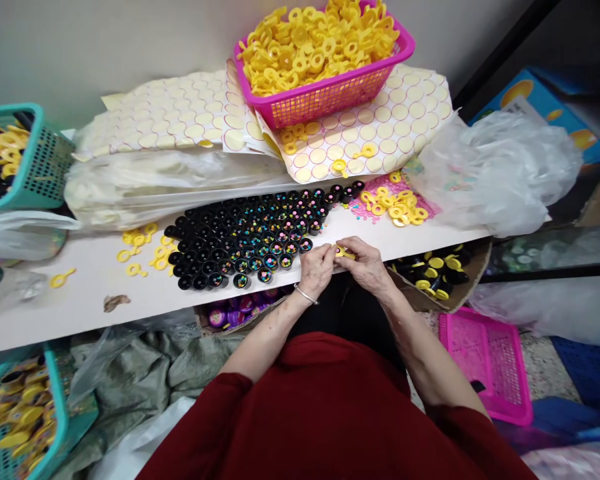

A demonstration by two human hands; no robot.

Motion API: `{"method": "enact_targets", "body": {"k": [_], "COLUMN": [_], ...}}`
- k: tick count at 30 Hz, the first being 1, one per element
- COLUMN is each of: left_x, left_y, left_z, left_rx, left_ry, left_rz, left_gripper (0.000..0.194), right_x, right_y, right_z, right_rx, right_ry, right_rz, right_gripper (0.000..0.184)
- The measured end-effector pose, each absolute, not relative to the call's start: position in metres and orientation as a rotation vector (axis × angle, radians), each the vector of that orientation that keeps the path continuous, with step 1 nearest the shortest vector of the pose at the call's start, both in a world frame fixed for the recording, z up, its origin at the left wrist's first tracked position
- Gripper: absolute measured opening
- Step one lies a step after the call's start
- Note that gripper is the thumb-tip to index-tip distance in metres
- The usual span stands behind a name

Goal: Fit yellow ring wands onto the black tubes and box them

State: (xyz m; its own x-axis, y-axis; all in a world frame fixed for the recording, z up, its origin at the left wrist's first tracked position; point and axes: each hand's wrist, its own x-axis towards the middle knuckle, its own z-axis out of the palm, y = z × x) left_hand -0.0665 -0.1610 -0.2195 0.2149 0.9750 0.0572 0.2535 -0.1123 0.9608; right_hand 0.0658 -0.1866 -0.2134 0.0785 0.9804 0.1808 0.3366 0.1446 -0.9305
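At the front edge of the table, my left hand [317, 272] and my right hand [369, 268] are closed, with fingertips pinched around a small yellow ring-shaped piece with a tab [347, 253]. Part of the piece is covered by the fingers, and a dark bit shows in it. Left of my hands stand many small black cups [205, 253] in close rows. Those toward the right hold coloured beads; those toward the left look dark inside. Beyond my right hand lie loose yellow ring pieces [403, 207] and pink beads [373, 183].
A pink basket [325, 100] heaped with yellow pieces stands on sticker sheets [165, 113] at the back. Teal baskets [45, 167] are at the left. Below the table edge are a box of black-and-yellow pieces [435, 270] and a pink tray [523, 373]. Plastic bags [505, 167] lie right.
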Motion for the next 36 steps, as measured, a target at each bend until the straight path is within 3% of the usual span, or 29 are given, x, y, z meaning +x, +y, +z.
{"method": "enact_targets", "body": {"k": [4,8,19,30,36], "left_x": [-0.067,-0.066,-0.060,-0.063,-0.064], "left_y": [-0.161,-0.162,-0.159,-0.163,-0.164], "left_z": [-0.220,-0.218,-0.235,-0.227,-0.225], "left_rx": [1.606,1.587,1.191,1.429,1.513], "left_ry": [1.199,1.192,1.149,1.122,1.093], "left_rz": [0.975,0.969,0.918,0.950,0.943], "left_gripper": [0.033,0.034,0.028,0.032,0.035], "right_x": [0.057,0.047,0.045,0.055,0.053], "right_y": [-0.188,-0.184,-0.176,-0.215,-0.226], "right_z": [-0.216,-0.221,-0.218,-0.219,-0.226], "right_rx": [-1.416,-1.497,-1.496,-1.183,-1.164], "right_ry": [-1.015,-0.782,-0.664,-0.438,-0.414], "right_rz": [1.109,1.104,1.202,1.222,1.203], "right_gripper": [0.038,0.043,0.040,0.035,0.023]}}
